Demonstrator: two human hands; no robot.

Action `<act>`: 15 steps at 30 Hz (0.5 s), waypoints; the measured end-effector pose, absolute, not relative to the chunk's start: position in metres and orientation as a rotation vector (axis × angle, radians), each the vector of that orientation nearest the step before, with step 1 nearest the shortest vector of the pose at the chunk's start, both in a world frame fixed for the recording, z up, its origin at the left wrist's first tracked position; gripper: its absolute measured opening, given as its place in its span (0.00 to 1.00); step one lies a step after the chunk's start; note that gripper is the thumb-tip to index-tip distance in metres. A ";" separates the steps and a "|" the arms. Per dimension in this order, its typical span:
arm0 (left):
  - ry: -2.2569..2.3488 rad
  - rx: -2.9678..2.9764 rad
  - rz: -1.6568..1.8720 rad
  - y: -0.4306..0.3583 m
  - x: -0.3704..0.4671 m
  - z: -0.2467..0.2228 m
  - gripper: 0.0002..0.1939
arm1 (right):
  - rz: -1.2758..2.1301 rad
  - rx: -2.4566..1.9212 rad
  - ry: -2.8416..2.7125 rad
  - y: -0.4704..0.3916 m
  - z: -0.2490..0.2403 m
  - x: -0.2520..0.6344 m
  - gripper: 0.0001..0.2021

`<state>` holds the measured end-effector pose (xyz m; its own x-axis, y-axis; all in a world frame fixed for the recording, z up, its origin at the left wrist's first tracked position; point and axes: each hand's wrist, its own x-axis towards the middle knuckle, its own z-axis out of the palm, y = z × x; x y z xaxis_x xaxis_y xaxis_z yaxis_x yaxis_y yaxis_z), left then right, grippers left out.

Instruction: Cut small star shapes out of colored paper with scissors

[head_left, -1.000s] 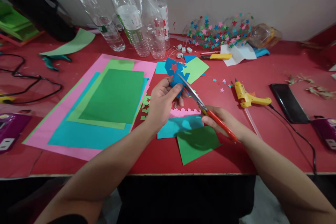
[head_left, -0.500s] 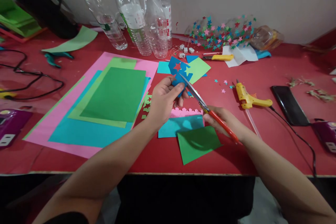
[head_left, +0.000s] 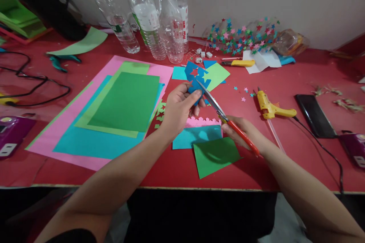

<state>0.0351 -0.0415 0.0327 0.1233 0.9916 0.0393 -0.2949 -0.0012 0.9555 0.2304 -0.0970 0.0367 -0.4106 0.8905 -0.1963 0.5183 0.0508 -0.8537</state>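
My left hand (head_left: 180,104) pinches a small blue paper piece (head_left: 195,90) above the table. Scissors (head_left: 242,136) with red handles are in my right hand (head_left: 242,128), its fingers wrapped round them, and the blades meet the blue piece near its upper edge. Behind the piece lie a blue sheet with star-shaped holes (head_left: 190,69) and a light green paper (head_left: 219,76). Below my hands are a cyan sheet (head_left: 185,138), a dark green sheet (head_left: 216,155) and a pink strip with a notched edge (head_left: 203,122).
Large coloured sheets (head_left: 125,102) are stacked at the left. Plastic bottles (head_left: 171,26) stand at the back, beside a star-filled clear bottle (head_left: 242,38). A yellow glue gun (head_left: 268,106) and a phone (head_left: 315,115) lie at the right, a yellow cutter (head_left: 242,62) behind.
The whole view has shifted very slightly. My hands, the blue piece and the scissors keep nearly the same places relative to each other.
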 end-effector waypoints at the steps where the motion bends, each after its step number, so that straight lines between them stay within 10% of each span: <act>1: 0.891 1.061 1.257 -0.042 0.035 0.033 0.06 | 1.310 -1.423 -1.949 -0.097 0.037 0.230 0.21; 15: 0.880 1.072 1.230 -0.042 0.035 0.035 0.06 | 1.313 -1.470 -1.901 -0.097 0.035 0.229 0.22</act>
<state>0.0348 -0.0419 0.0349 0.1481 0.9884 0.0348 -0.2862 0.0091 0.9581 0.2288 -0.0966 0.0352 -0.3666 0.9035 -0.2220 0.5273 0.0051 -0.8497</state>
